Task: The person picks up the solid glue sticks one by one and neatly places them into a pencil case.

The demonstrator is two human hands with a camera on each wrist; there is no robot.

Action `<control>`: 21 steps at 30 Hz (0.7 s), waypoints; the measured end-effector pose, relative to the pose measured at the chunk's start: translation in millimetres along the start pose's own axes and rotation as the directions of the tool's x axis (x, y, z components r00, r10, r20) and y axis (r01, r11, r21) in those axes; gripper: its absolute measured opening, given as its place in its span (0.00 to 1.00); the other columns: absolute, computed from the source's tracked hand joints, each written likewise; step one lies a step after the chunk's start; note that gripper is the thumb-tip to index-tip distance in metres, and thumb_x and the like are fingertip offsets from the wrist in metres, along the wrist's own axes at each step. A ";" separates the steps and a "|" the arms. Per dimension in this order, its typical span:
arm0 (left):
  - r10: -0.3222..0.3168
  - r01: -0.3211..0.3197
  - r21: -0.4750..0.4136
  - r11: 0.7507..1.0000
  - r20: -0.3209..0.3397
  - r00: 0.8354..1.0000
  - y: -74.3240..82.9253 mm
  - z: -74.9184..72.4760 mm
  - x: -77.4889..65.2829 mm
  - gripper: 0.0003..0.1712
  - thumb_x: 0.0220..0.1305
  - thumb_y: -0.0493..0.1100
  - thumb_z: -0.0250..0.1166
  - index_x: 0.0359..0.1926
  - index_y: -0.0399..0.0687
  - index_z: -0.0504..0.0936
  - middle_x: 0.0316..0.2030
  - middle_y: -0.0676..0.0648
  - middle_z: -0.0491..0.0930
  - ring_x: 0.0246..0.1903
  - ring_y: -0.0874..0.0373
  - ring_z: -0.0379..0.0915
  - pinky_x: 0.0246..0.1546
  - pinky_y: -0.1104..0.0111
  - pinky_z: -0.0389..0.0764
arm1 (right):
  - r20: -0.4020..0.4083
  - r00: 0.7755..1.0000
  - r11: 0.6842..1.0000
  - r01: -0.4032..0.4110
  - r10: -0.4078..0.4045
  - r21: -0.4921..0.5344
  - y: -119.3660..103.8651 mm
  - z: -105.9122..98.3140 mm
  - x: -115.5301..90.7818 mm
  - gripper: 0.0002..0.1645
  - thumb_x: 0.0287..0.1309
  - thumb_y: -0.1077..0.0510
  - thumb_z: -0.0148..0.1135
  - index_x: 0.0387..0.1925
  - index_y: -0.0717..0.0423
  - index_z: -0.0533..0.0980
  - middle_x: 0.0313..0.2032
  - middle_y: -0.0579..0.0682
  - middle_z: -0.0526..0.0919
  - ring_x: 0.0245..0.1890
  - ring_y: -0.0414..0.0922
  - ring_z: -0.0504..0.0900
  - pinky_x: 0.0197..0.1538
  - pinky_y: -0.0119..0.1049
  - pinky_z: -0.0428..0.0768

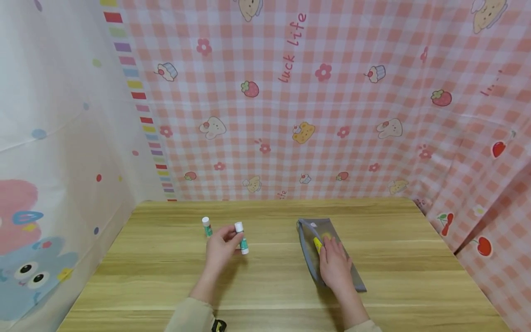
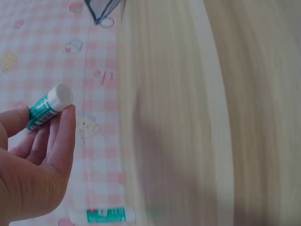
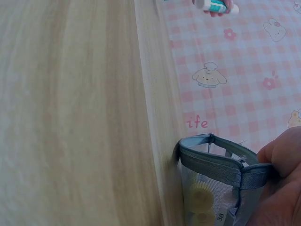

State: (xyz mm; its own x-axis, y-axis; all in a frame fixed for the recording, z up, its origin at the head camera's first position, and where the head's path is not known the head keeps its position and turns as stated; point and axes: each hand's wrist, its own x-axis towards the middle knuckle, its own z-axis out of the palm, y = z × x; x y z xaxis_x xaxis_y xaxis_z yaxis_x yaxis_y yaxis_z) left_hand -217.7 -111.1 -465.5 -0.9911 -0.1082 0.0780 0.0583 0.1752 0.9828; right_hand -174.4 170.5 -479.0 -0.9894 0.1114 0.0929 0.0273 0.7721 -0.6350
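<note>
My left hand point(image 1: 221, 251) pinches a glue stick point(image 1: 244, 245) with a white cap and green label between thumb and fingers, above the table. A second glue stick point(image 1: 207, 227) of the same kind stands upright just left of that hand. My right hand point(image 1: 335, 267) holds a grey mesh zipper pouch point(image 1: 357, 282) by its edge, fingers spread over its side. In the right wrist view the pouch's zipped rim point(image 3: 211, 165) gapes, and round yellowish shapes point(image 3: 201, 198) show through the mesh. A yellow object point(image 1: 318, 245) shows by the fingertips in the head view.
Both hands work over a wood-grain table point(image 1: 265, 295). A pink checked curtain point(image 1: 274, 110) hangs behind its far edge, and a white printed curtain point(image 1: 70, 138) hangs at the left. A dark band point(image 1: 218, 325) shows at the left sleeve.
</note>
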 end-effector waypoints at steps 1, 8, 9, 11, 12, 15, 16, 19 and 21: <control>0.001 -0.001 -0.003 1.000 0.008 1.000 0.3 3.2 -0.5 0.14 0.65 0.32 0.65 0.50 0.28 0.79 0.40 0.36 0.82 0.36 0.50 0.81 0.36 0.56 0.87 | -0.001 1.000 1.000 0.001 -0.001 0.000 -0.1 0.2 0.1 0.28 0.75 0.59 0.39 0.68 0.72 0.62 0.68 0.75 0.57 0.69 0.73 0.52 0.61 0.81 0.46; -0.002 0.004 -0.032 0.999 0.055 0.998 -2.1 26.7 -2.8 0.14 0.64 0.32 0.66 0.48 0.27 0.80 0.38 0.38 0.82 0.34 0.54 0.80 0.34 0.53 0.87 | -0.005 1.000 1.000 0.000 0.000 0.000 -0.2 0.3 -0.2 0.28 0.75 0.59 0.39 0.68 0.72 0.62 0.68 0.75 0.57 0.69 0.74 0.52 0.61 0.81 0.46; -0.005 0.007 -0.039 0.999 0.062 0.998 -2.3 30.2 -3.2 0.14 0.64 0.32 0.66 0.48 0.27 0.80 0.37 0.38 0.82 0.33 0.54 0.80 0.34 0.53 0.87 | -0.005 1.000 1.000 0.000 0.000 0.000 -0.2 0.3 -0.3 0.28 0.75 0.59 0.39 0.68 0.72 0.62 0.68 0.75 0.57 0.69 0.74 0.52 0.61 0.81 0.46; -0.009 0.012 -0.047 0.999 0.075 0.997 -2.5 37.2 -3.9 0.14 0.63 0.32 0.66 0.48 0.26 0.80 0.37 0.38 0.82 0.33 0.54 0.80 0.33 0.53 0.87 | -0.008 1.000 1.000 0.002 -0.002 -0.002 -0.3 0.5 -0.4 0.28 0.75 0.59 0.40 0.68 0.72 0.62 0.68 0.75 0.57 0.69 0.74 0.52 0.61 0.81 0.46; -0.010 0.014 -0.050 0.999 0.081 0.997 -2.3 40.3 -4.4 0.14 0.63 0.32 0.67 0.48 0.26 0.79 0.37 0.38 0.81 0.33 0.54 0.80 0.33 0.53 0.87 | -0.009 1.000 1.000 0.003 -0.003 -0.001 -0.4 0.6 -0.4 0.28 0.75 0.59 0.40 0.68 0.72 0.62 0.68 0.75 0.57 0.69 0.74 0.52 0.61 0.81 0.46; -0.020 0.026 -0.063 0.998 0.096 0.995 -0.5 50.0 -5.4 0.15 0.63 0.32 0.67 0.48 0.26 0.79 0.38 0.38 0.81 0.34 0.54 0.80 0.33 0.53 0.87 | -0.008 1.000 1.000 0.006 -0.006 0.000 -0.1 0.9 -0.4 0.27 0.75 0.59 0.40 0.68 0.72 0.62 0.68 0.75 0.57 0.69 0.74 0.52 0.61 0.81 0.46; -0.023 0.030 -0.065 0.997 0.100 0.995 0.0 53.2 -5.6 0.15 0.63 0.32 0.67 0.48 0.26 0.79 0.38 0.38 0.82 0.34 0.54 0.79 0.33 0.53 0.87 | -0.008 1.000 1.000 0.007 -0.006 0.000 -0.1 0.9 -0.4 0.27 0.75 0.59 0.40 0.68 0.72 0.62 0.68 0.75 0.57 0.69 0.74 0.52 0.61 0.81 0.47; -0.030 0.038 -0.069 0.997 0.111 0.993 0.9 62.1 -6.2 0.16 0.63 0.33 0.67 0.49 0.27 0.79 0.38 0.39 0.81 0.34 0.54 0.79 0.33 0.53 0.87 | -0.007 1.000 1.000 0.003 -0.003 0.005 0.0 0.9 -0.2 0.28 0.75 0.59 0.40 0.68 0.72 0.62 0.68 0.75 0.57 0.69 0.73 0.52 0.61 0.81 0.46; -0.030 0.039 -0.074 0.996 0.118 0.993 0.8 67.8 -6.8 0.16 0.63 0.33 0.68 0.49 0.27 0.79 0.38 0.40 0.81 0.34 0.55 0.79 0.32 0.55 0.87 | -0.004 1.000 1.000 -0.002 0.003 0.006 -0.3 0.7 0.1 0.28 0.75 0.59 0.40 0.68 0.71 0.62 0.69 0.74 0.57 0.69 0.73 0.52 0.62 0.80 0.46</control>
State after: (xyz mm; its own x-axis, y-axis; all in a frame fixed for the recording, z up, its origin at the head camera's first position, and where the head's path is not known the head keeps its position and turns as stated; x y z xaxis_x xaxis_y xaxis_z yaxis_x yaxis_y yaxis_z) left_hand -219.0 -43.9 -476.6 -0.9996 0.0029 0.0281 0.0282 0.0976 0.9948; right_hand -174.6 169.8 -479.3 -0.9887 0.1160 0.0946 0.0288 0.7677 -0.6401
